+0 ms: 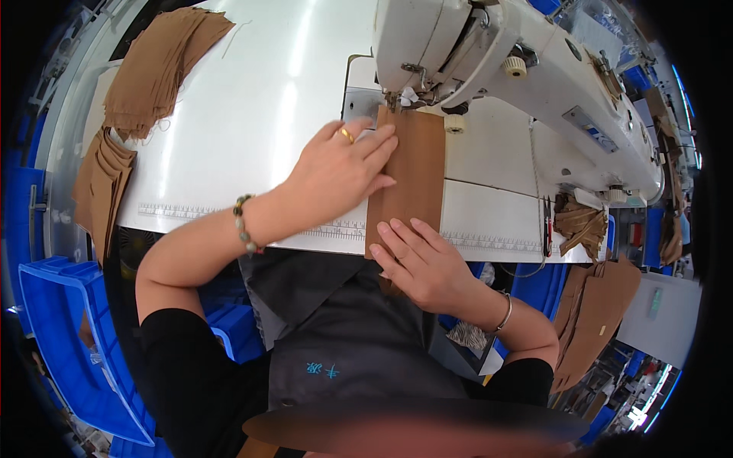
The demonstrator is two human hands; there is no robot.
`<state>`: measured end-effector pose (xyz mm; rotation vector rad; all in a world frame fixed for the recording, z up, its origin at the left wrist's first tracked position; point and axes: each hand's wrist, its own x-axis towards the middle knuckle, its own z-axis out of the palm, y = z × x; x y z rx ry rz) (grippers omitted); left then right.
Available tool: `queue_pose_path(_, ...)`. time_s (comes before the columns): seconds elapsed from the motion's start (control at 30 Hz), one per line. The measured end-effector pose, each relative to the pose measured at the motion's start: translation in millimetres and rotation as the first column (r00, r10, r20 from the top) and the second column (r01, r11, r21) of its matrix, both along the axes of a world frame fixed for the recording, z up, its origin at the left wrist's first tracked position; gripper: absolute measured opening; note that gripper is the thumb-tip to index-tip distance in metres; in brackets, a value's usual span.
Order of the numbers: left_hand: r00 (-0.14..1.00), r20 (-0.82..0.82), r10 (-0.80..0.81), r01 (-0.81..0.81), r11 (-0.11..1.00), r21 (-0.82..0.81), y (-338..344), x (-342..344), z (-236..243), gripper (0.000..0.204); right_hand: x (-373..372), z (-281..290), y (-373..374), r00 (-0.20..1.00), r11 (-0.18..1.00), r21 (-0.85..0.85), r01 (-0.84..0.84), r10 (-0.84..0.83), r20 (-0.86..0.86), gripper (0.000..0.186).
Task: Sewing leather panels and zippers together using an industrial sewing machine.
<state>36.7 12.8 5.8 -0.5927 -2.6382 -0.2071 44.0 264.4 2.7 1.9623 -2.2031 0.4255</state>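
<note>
White worktop (pixel 259 107) — long brown fabric strip (pixel 420 168) is touched by left hand (pixel 334 166) and right hand (pixel 427 269) — fingers (pixel 403 240) slightly spread.

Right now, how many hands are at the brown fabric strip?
2: the left hand at the left edge of the strip, just below the sewing machine's needle area; the right hand at its near end. No others show.

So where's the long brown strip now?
In the head view, the brown strip lies right of centre, running from under the right hand up to the sewing machine.
</note>
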Motion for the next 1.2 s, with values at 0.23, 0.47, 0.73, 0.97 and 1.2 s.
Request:
queue_pose_path(0.23, 0.992, 0.125, -0.003, 0.011, 0.998, -0.062, -13, -22, -8, 0.069, -34, 35, -11, 0.961, 0.994, 0.022, -0.103, 0.094, 0.258, 0.037)
queue_pose_path(0.47, 0.986, 0.169, 0.003, -0.005, 1.0, 0.012, -14, -11, -4, 0.085, -89, 50, -46, 0.996, 0.992, -0.088, 0.088, -0.089, 0.002, 0.02)
queue_pose_path(0.73, 0.961, 0.275, 0.001, -0.011, 0.999, 0.035, -13, -10, -1, 0.091, -99, 35, -48, 0.993, 0.948, -0.303, -0.093, 0.066, -0.097, 0.027)
queue_pose_path(0.97, 0.967, 0.253, -0.015, 0.009, 1.0, 0.025, -13, -11, -2, 0.089, -119, 0, -55, 0.981, 0.974, -0.228, -0.011, -0.033, -0.19, 0.031)
queue_pose_path(1.2, 0.953, 0.297, 0.062, -0.087, 0.994, 0.07, -10, -6, 0, 0.091, -109, -9, -52, 0.959, 0.978, -0.207, 0.034, -0.091, -0.27, 0.03)
